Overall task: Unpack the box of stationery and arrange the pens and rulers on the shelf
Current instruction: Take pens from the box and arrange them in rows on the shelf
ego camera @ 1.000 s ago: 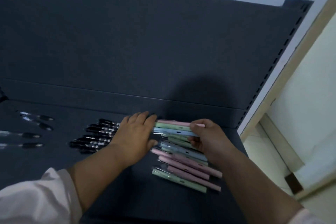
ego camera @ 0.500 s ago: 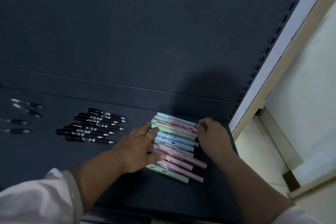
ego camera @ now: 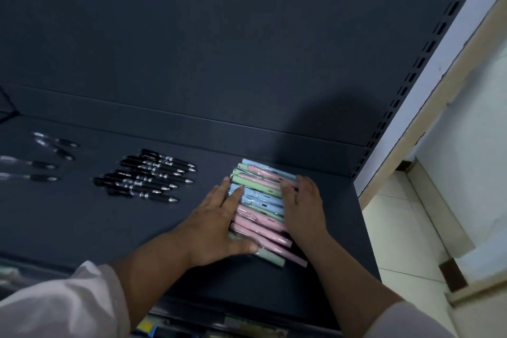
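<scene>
On the dark shelf (ego camera: 82,222), toward its five o'clock corner, the pastel pens (ego camera: 260,200) lie stacked between two flat, straight-fingered hands. The left hand (ego camera: 219,225) presses their nine o'clock ends, the right hand (ego camera: 303,208) their three o'clock ends. Black pens (ego camera: 145,175) lie apart at nine o'clock.

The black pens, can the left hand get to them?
Probably yes. Only bare shelf lies between the left hand, flat on the pastel pens, and the black pens.
</scene>
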### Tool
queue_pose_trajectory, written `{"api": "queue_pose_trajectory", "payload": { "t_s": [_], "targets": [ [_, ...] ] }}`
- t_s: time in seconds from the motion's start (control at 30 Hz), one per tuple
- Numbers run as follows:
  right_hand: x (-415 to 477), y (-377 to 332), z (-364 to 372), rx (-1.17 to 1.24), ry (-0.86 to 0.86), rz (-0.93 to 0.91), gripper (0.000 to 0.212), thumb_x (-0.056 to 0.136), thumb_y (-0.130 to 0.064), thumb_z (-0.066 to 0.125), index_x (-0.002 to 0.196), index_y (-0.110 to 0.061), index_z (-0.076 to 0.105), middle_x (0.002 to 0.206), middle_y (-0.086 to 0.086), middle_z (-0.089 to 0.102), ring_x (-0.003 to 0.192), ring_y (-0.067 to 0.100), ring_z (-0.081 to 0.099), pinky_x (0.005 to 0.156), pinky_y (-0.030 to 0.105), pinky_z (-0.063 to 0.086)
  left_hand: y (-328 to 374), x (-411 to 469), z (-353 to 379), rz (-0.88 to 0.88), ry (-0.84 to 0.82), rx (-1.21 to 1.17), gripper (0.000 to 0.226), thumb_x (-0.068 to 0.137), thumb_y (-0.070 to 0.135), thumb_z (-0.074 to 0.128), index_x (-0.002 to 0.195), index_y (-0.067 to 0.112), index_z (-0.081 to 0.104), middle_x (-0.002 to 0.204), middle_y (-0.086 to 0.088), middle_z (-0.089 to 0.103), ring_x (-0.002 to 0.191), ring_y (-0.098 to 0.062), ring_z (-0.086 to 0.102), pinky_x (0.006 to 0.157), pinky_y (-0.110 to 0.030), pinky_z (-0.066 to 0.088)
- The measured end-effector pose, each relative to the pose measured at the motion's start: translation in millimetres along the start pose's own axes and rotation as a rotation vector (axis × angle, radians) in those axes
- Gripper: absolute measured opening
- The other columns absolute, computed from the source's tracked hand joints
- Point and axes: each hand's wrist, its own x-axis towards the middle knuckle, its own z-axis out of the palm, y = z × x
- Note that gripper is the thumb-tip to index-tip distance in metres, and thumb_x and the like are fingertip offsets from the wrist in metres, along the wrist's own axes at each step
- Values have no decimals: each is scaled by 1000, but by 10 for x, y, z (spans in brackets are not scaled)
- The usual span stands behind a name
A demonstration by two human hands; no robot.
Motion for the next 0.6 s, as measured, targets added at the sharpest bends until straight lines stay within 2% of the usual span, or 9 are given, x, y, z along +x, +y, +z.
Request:
{"api": "queue_pose_trajectory", "payload": {
  "t_s": [0.17,0.33,0.47,0.6],
  "targets": [
    [58,-137,98,34,-45,-36,57,99,-41,40,141,-3,40,148,17,38,138,28,32,115,40,25,4,-38,49,-20,41,-63,115,69,73,61,151,33,-9,154,11,-30,144,-10,-19,119,-31,4],
    [87,-165,54,-19,-5,-55,57,98,-43,42,139,-3,43,145,19,40,135,31,36,112,42,29,-48,-78,-40,-40,73,-46,109,71,76,53,150,33,-8,155,9,-28,145,-12,-17,120,-33,4],
    [61,-379,8,-104,-3,-144,57,97,-44,43,139,-5,43,147,16,39,138,28,32,113,44,27,-137,-210,-223,-73,126,18,108,70,82,36,151,28,-10,156,6,-26,145,-15,-16,120,-35,3],
    [-42,-802,120,-215,-36,-309,56,95,-45,41,137,-8,46,148,15,37,140,27,30,115,37,23,-375,-440,-407,-86,195,146,123,47,93,2,151,27,-12,157,2,-24,146,-18,-15,120,-38,3]
  ]
}}
